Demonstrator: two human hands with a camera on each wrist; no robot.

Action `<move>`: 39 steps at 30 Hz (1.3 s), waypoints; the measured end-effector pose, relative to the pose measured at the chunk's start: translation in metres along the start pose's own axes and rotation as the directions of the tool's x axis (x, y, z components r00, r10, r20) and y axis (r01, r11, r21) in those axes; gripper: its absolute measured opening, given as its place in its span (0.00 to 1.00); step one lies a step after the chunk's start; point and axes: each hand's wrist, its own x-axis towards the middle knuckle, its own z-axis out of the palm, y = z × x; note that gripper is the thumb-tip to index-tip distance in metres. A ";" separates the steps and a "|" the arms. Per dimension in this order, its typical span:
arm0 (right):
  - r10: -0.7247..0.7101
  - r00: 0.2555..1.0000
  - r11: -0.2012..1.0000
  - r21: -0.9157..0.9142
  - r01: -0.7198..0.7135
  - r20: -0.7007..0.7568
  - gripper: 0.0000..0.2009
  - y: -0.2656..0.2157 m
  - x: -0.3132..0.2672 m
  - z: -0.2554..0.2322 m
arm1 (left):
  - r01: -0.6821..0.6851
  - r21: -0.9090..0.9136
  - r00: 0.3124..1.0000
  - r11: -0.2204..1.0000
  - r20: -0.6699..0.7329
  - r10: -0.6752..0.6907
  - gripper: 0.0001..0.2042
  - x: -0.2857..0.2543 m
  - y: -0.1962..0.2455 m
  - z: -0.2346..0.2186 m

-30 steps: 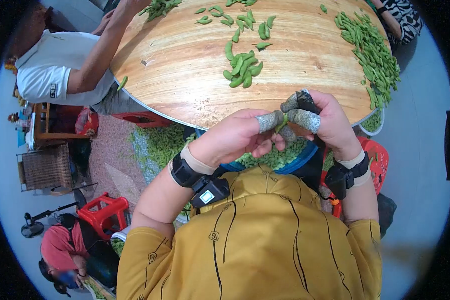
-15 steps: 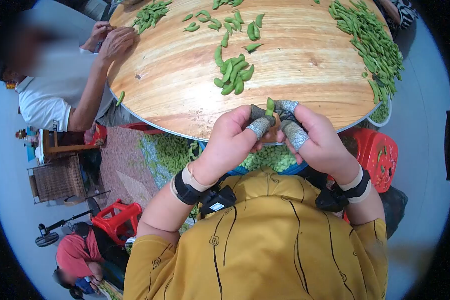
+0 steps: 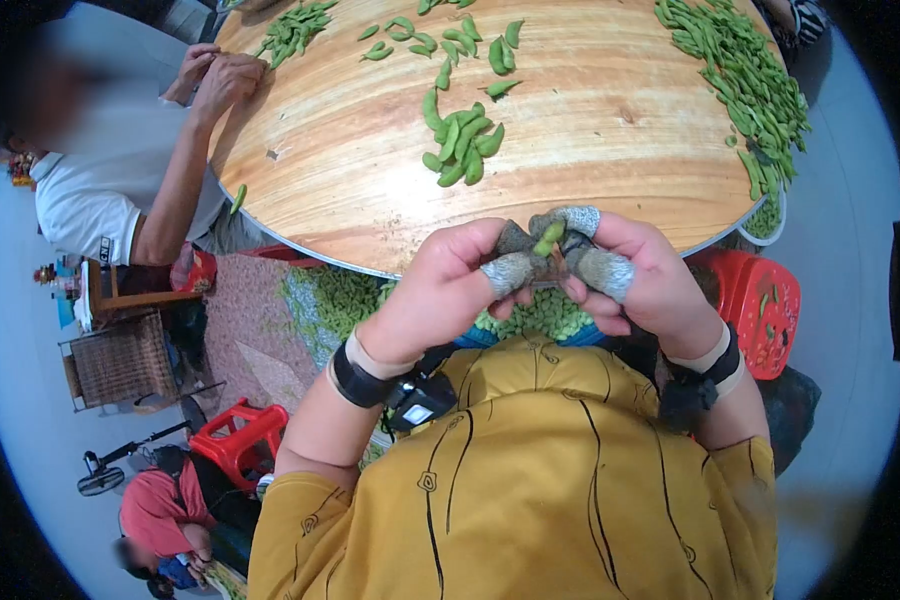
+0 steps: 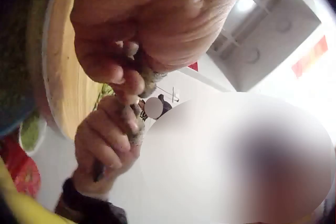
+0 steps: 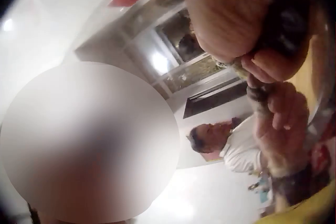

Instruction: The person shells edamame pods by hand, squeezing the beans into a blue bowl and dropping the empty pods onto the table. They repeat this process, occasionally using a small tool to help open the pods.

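A green edamame pod (image 3: 548, 238) is pinched between the fingertips of both hands, close to the table's near edge in the head view. My left hand (image 3: 452, 285) grips it from the left, thumb and forefinger wrapped in grey cloth covers. From the right, my right hand (image 3: 642, 262) pinches it with similarly covered fingers. Beneath the hands, a blue tub (image 3: 473, 336) holds pale shelled beans (image 3: 542, 316), partly hidden. In the left wrist view, the curled left hand (image 4: 152, 24) nearly meets the right one (image 4: 107, 134); the pod is hidden there.
The round wooden table (image 3: 590, 130) carries a cluster of pods (image 3: 462, 148) and a large pod heap (image 3: 735, 90) along its right edge. Red stools (image 3: 755, 310) stand beside and behind. Another person's hands (image 3: 220, 80) work at the left edge; someone in red (image 3: 160, 510) sits lower left.
The pod stood upright between the fingertips half a second ago; now it tilts towards the right hand. The hands shifted left over the second. The person across brought their hands together at the table.
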 end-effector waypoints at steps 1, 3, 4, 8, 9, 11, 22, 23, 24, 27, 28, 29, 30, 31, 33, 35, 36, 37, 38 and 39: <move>0.040 0.998 0.988 0.149 -0.047 0.045 0.14 -0.003 -0.002 0.002 | 0.201 -0.431 0.974 0.880 0.186 -0.131 0.05 0.000 0.002 -0.004; 0.064 0.995 0.978 0.192 -0.077 0.077 0.14 -0.003 -0.003 0.000 | 0.220 -0.526 0.962 0.821 0.254 -0.095 0.06 0.001 -0.005 -0.006; 0.088 0.990 0.966 0.233 -0.112 0.108 0.14 -0.002 -0.003 -0.001 | 0.247 -0.614 0.946 0.749 0.319 -0.050 0.06 0.002 -0.006 -0.006; 0.023 0.998 0.998 0.056 -0.020 -0.051 0.14 0.010 0.005 0.002 | 0.094 -0.157 0.995 0.983 -0.012 -0.097 0.05 0.000 -0.003 0.012; 0.031 0.997 0.999 0.007 -0.031 -0.074 0.13 0.012 0.007 0.004 | -0.050 0.261 0.990 0.964 -0.115 0.083 0.07 -0.002 -0.003 0.015; 0.025 0.996 0.998 -0.060 -0.030 -0.086 0.11 0.013 0.010 0.007 | -0.126 0.795 0.925 0.593 -0.122 0.360 0.13 -0.003 -0.004 0.019; -0.024 0.996 0.984 -0.180 0.008 -0.084 0.13 0.018 0.002 0.003 | 0.284 -0.434 0.953 0.855 0.029 -0.301 0.08 -0.012 0.005 0.008; -0.051 0.991 0.958 -0.288 0.013 -0.127 0.13 0.018 0.002 0.002 | 0.253 -0.285 0.964 0.925 -0.006 -0.266 0.08 -0.013 0.005 0.010; -0.052 0.990 0.958 -0.287 0.013 -0.129 0.13 0.023 0.004 0.002 | 0.217 -0.128 0.974 0.968 -0.035 -0.223 0.08 -0.013 0.005 0.013; -0.583 0.809 0.601 -0.707 0.373 -0.068 0.11 0.033 0.009 0.002 | 0.131 0.237 0.990 0.963 -0.089 -0.113 0.06 -0.015 0.012 0.021; -0.577 0.817 0.509 -0.788 0.346 -0.013 0.10 0.029 0.008 0.002 | 0.130 0.237 0.990 0.963 -0.090 -0.111 0.06 -0.015 0.009 0.021; -0.562 0.826 0.407 -0.857 0.318 0.040 0.10 0.027 0.008 0.001 | -0.064 0.494 0.994 0.867 -0.045 0.099 0.07 -0.016 0.004 0.020; -0.560 0.827 0.406 -0.857 0.318 0.042 0.10 0.028 0.009 -0.001 | -0.238 0.702 0.957 0.671 0.053 0.284 0.09 -0.016 0.001 0.020; -0.521 0.840 0.260 -0.909 0.326 0.152 0.10 0.031 0.010 -0.005 | -0.206 0.671 0.970 0.712 0.044 0.239 0.12 -0.019 0.003 0.023; -0.462 0.849 0.108 -0.934 0.340 0.256 0.10 0.036 0.011 -0.006 | -0.196 0.684 0.979 0.702 0.097 0.179 0.13 -0.022 0.002 0.023; -0.449 0.843 0.133 -0.911 0.390 0.296 0.10 0.042 0.007 -0.002 | -0.250 0.733 0.968 0.633 0.196 0.155 0.09 -0.025 -0.003 0.019; -0.447 0.844 0.135 -0.911 0.390 0.295 0.10 0.043 0.005 -0.001 | -0.249 0.732 0.969 0.634 0.196 0.154 0.09 -0.027 -0.002 0.017; -0.444 0.874 0.294 -0.889 0.350 0.198 0.10 0.042 0.004 0.002 | -0.125 0.562 0.984 0.817 0.173 0.032 0.06 -0.028 -0.001 0.015; -0.423 0.900 0.445 -0.842 0.305 0.102 0.10 0.041 0.002 0.004 | 0.024 0.357 0.980 0.934 0.177 -0.093 0.04 -0.030 0.000 0.013; -0.419 0.902 0.445 -0.842 0.305 0.105 0.10 0.039 0.000 0.004 | 0.027 0.354 0.980 0.935 0.174 -0.094 0.04 -0.033 0.001 0.012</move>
